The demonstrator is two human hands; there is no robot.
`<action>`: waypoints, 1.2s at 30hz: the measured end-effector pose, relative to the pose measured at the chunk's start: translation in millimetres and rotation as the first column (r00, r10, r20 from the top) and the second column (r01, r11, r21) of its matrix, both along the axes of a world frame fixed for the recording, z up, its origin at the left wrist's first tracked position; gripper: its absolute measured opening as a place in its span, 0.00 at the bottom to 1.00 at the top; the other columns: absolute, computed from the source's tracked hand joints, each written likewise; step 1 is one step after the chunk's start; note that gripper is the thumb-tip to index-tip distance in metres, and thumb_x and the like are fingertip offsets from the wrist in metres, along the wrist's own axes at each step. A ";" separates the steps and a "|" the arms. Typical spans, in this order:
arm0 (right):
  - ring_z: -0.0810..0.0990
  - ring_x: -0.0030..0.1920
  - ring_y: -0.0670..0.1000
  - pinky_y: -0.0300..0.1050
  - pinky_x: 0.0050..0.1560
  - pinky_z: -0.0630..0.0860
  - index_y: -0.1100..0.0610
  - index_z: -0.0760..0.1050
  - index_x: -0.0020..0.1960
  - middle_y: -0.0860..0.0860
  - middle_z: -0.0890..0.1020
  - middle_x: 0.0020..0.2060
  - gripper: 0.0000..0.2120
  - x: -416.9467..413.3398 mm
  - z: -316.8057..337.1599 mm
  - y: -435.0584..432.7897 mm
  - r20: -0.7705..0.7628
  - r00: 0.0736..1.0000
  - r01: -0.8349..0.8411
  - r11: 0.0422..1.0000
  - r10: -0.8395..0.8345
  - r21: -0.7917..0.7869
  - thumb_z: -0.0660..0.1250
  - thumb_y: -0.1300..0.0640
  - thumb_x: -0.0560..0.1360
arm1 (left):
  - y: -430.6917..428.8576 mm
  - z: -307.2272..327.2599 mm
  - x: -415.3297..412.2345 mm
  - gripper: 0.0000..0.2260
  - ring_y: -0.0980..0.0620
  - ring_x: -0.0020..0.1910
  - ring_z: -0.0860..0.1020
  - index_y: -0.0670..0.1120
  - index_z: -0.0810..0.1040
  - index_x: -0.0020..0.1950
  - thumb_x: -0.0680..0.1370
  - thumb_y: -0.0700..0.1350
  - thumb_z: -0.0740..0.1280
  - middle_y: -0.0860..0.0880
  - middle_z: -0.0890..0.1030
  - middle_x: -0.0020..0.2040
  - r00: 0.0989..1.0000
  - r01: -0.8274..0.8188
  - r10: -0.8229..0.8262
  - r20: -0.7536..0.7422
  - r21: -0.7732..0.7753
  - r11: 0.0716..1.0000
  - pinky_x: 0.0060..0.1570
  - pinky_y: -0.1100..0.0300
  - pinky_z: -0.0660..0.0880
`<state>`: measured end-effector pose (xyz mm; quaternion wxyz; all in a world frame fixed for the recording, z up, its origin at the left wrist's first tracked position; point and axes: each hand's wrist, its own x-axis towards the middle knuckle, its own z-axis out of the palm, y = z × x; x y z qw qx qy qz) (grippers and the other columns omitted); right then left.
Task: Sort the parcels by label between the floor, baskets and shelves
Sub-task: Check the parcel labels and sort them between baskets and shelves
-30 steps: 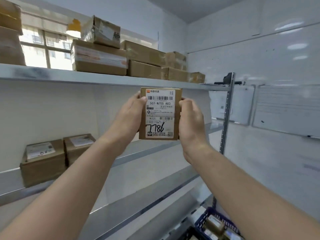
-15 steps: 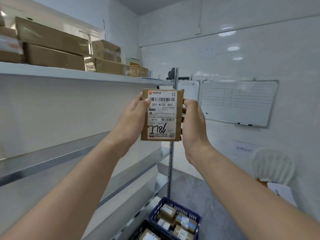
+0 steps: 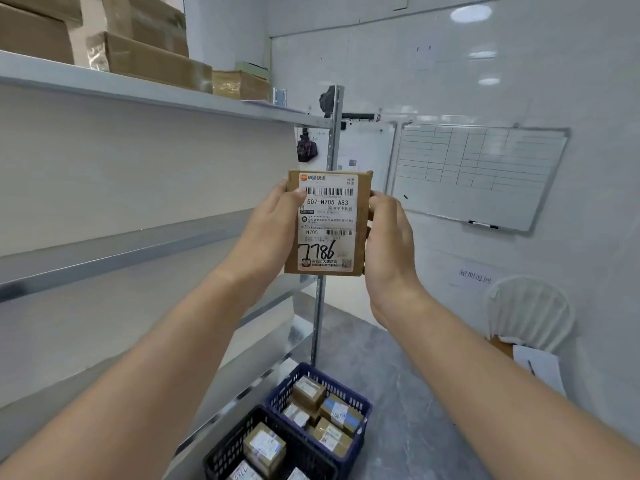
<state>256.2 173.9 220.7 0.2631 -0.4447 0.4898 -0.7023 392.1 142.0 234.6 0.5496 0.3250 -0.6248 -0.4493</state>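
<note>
Parcel (image 3: 329, 223) upright between left hand (image 3: 273, 230) and right hand (image 3: 389, 237), fingers curled round side edges

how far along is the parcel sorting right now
Looks done: several boxes sit on the top shelf. In hand: the left hand and right hand hold one parcel upright, label 7786 facing the camera. Left: parcels lie in the blue basket and black basket on the floor.

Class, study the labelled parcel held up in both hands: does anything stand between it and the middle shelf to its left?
Nothing visible does. The left hand and right hand grip the parcel by its sides, and only air lies between it and the middle shelf. The upright post stands behind it.
</note>
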 end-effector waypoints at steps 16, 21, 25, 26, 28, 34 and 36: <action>0.85 0.55 0.51 0.51 0.49 0.80 0.49 0.77 0.58 0.47 0.86 0.52 0.19 -30.9 -62.3 -253.6 -0.031 0.999 0.012 0.987 -0.007 0.163 0.57 0.39 0.76 | -254.6 -68.7 -33.5 0.19 0.63 0.36 0.83 0.54 0.80 0.53 0.86 0.55 0.50 0.60 0.86 0.39 0.997 -0.079 0.077 0.020 0.128 0.989 0.27 0.69 0.75; 0.84 0.43 0.41 0.38 0.36 0.77 0.49 0.77 0.62 0.41 0.84 0.44 0.13 -42.3 -91.3 -313.2 -0.023 0.999 -0.017 0.967 0.024 0.255 0.56 0.47 0.87 | -307.2 -98.5 -43.3 0.20 0.62 0.32 0.83 0.53 0.80 0.47 0.86 0.54 0.50 0.59 0.85 0.34 0.995 -0.098 0.097 0.016 0.236 0.967 0.25 0.68 0.75; 0.87 0.50 0.49 0.48 0.43 0.80 0.47 0.79 0.61 0.45 0.87 0.47 0.15 -55.2 -117.4 -359.2 0.015 0.997 -0.075 0.952 0.074 0.298 0.57 0.45 0.84 | -343.2 -124.2 -54.7 0.19 0.63 0.34 0.83 0.52 0.80 0.51 0.86 0.54 0.50 0.58 0.86 0.37 0.990 -0.139 0.135 0.034 0.275 0.951 0.26 0.68 0.74; 0.86 0.49 0.49 0.47 0.43 0.80 0.47 0.80 0.59 0.44 0.87 0.45 0.15 -58.6 -123.9 -370.6 0.023 0.996 -0.093 0.948 0.090 0.304 0.56 0.44 0.84 | -351.1 -131.0 -58.9 0.19 0.63 0.35 0.83 0.52 0.80 0.53 0.86 0.54 0.50 0.58 0.86 0.38 0.987 -0.159 0.153 0.041 0.276 0.948 0.27 0.68 0.75; 0.85 0.47 0.48 0.45 0.40 0.78 0.48 0.80 0.56 0.43 0.86 0.41 0.14 -67.8 -137.9 -394.0 0.033 0.990 -0.139 0.938 0.136 0.317 0.56 0.46 0.85 | -366.3 -145.0 -68.7 0.19 0.62 0.38 0.83 0.52 0.80 0.57 0.85 0.54 0.50 0.57 0.86 0.42 0.975 -0.220 0.212 0.061 0.282 0.934 0.33 0.64 0.78; 0.88 0.52 0.52 0.53 0.44 0.86 0.52 0.79 0.61 0.52 0.88 0.53 0.22 -103.5 -186.5 -471.2 0.092 0.939 -0.341 0.868 0.331 0.362 0.55 0.40 0.80 | -410.5 -191.4 -104.5 0.18 0.59 0.45 0.84 0.56 0.79 0.57 0.84 0.57 0.51 0.54 0.85 0.48 0.895 -0.445 0.433 0.109 0.311 0.840 0.43 0.58 0.81; 0.88 0.48 0.49 0.44 0.35 0.83 0.57 0.79 0.64 0.56 0.88 0.54 0.24 -114.0 -203.3 -493.9 0.166 0.881 -0.471 0.786 0.444 0.400 0.54 0.42 0.83 | -421.5 -209.2 -118.8 0.18 0.58 0.45 0.84 0.56 0.79 0.59 0.84 0.57 0.51 0.54 0.85 0.48 0.843 -0.532 0.525 0.119 0.337 0.777 0.44 0.55 0.83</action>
